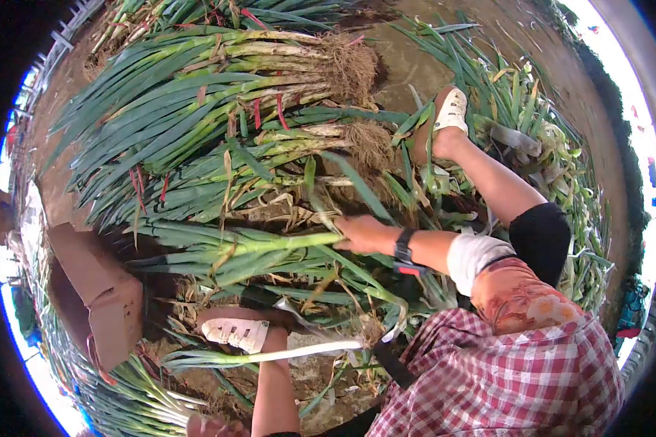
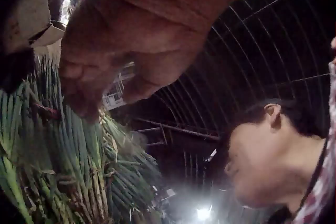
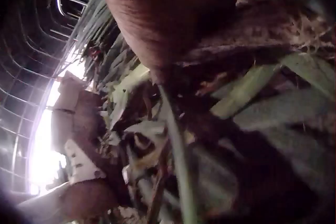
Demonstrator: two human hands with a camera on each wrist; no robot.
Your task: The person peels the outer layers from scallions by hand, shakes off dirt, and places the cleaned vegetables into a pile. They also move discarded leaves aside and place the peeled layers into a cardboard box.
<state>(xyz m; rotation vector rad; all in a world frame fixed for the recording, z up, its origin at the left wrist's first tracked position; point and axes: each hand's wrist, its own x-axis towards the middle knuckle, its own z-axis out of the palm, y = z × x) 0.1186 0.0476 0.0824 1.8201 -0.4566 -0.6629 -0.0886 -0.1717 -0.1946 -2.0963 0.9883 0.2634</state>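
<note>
My right hand [image 1: 368, 234], with a dark watch [image 1: 403, 251] at the wrist, reaches into the loose green onions. Its fingers grip a green onion [image 1: 299, 242] at the pale green part, its leaves spreading to the left. In the right wrist view a narrow leaf [image 3: 178, 155] runs from the fingertips. My left hand [image 2: 121, 50] hangs with loosely bent fingers and nothing between them; in the head view it barely shows at the bottom edge. A cleaned green onion with a white stalk [image 1: 313, 349] lies across the left lower leg.
Large bundles of green onions [image 1: 255, 73] with roots and red ties lie at the top. A cardboard box [image 1: 113, 320] stands at the left. Stripped leaves [image 1: 554, 153] pile up beyond the right foot [image 1: 452, 113]. White-stalked green onions [image 1: 164, 400] lie at the lower left.
</note>
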